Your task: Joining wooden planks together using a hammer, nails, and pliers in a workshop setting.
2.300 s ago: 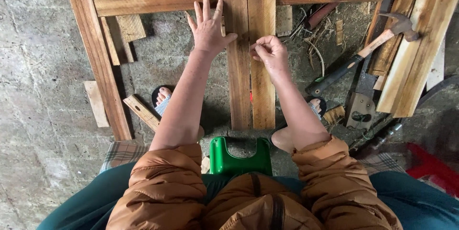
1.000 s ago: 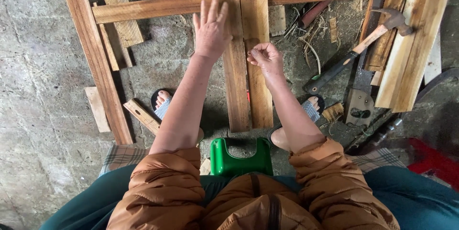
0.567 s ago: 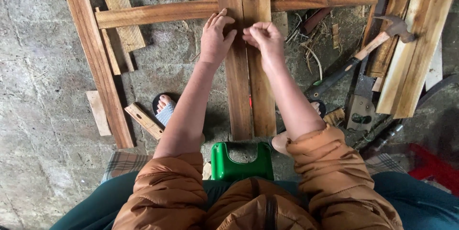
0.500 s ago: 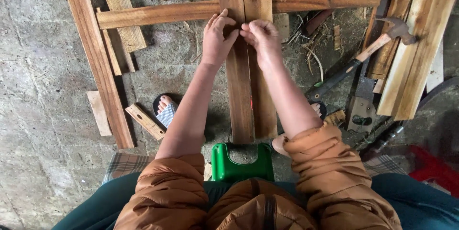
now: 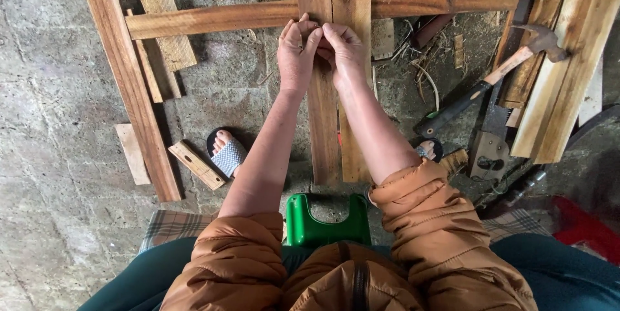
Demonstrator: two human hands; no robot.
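We press our left hand point(image 5: 296, 52) and right hand point(image 5: 343, 49) together, fingers curled, on the two upright brown wooden planks point(image 5: 336, 91) (anything pinched between them is hidden) just below the horizontal wooden crossbar point(image 5: 213, 19).

Rough matt wooden planks point(image 5: 321, 124), glossy green plastic stool point(image 5: 326, 224), rough concrete floor point(image 5: 58, 175).

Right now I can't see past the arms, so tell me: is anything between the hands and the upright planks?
Nothing visible. The left hand and right hand rest directly on the two upright planks, fingertips pinched together over the seam. Whatever they pinch is too small to see.
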